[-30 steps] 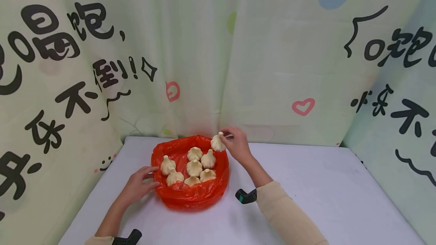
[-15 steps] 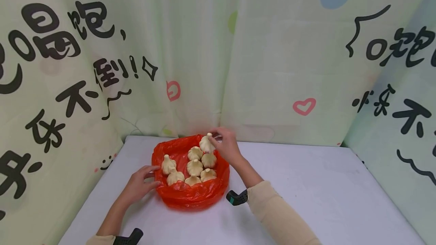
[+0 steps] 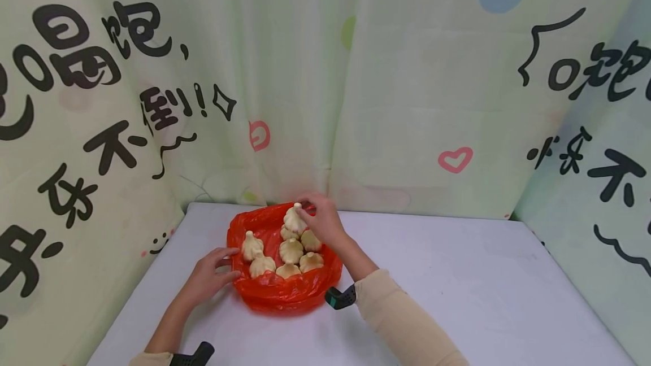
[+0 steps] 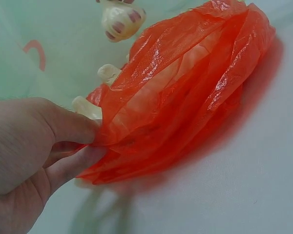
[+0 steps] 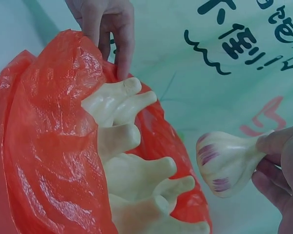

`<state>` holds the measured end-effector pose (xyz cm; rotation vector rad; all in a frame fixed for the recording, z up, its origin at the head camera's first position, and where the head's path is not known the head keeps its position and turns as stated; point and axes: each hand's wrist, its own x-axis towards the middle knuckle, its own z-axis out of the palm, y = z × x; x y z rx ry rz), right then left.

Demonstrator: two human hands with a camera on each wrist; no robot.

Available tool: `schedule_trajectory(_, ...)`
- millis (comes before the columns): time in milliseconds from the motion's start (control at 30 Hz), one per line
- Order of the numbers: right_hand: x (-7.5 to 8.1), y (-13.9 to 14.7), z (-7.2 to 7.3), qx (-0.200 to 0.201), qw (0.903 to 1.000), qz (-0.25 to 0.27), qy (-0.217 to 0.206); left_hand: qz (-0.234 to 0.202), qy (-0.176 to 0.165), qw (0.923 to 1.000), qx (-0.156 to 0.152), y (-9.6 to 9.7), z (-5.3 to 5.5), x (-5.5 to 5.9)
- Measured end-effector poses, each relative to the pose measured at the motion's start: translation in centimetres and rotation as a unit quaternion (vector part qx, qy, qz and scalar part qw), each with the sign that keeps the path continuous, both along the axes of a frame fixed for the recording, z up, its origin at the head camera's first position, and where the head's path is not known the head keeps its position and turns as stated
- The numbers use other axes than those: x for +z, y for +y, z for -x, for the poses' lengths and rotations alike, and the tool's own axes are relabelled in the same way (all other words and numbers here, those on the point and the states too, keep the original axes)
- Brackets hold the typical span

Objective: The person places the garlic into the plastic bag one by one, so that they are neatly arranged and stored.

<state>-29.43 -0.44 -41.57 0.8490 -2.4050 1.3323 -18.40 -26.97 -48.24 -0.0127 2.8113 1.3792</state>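
Note:
My right hand (image 3: 324,220) pinches a garlic bulb (image 3: 293,219) by its stem, over the back of an open red plastic bag (image 3: 290,301). Purple streaks mark the held bulb in the right wrist view, where thumb and fingers (image 5: 276,178) close round its neck. Inside the bag sit several more cream garlic bulbs (image 3: 291,251), mostly with stems upward; the held one overlaps two of them in the head view. At the bag's left rim my left hand (image 3: 211,275) pinches the plastic between thumb and fingers, seen closely in the left wrist view (image 4: 63,141).
The bag stands on a white table (image 3: 432,287), left of its middle. A pale green curtain (image 3: 407,100) with black lettering and a pink heart rises behind the table's far edge and along both sides. Each wrist wears a black camera (image 3: 341,296).
My right hand has carried the garlic bulb leftward, from the bag's right back rim to over the bulbs at the back. My left hand has stayed at the left rim.

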Motion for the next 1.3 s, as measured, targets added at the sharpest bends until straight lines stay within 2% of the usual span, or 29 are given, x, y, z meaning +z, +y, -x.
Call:
schedule_trajectory(500,-0.8,-1.8,0.0,0.024,0.9996,0.0,-0.018,0.004,-0.001,1.0,0.002,0.0,-0.1,0.0)
schedule_trajectory(733,-1.0,-2.7,-0.1,0.016,0.9992,-0.021,-0.031,-0.002,-0.009,1.0,0.005,0.1,-0.1,0.1)
schedule_trajectory(1033,-1.7,-3.7,0.0,0.016,0.9989,-0.035,-0.025,-0.005,-0.007,0.9999,0.006,0.0,-0.1,0.1)
schedule_trajectory(1300,-2.2,-4.7,0.1,0.014,0.998,-0.036,-0.05,-0.008,-0.007,0.9999,0.009,-0.1,0.0,0.0)
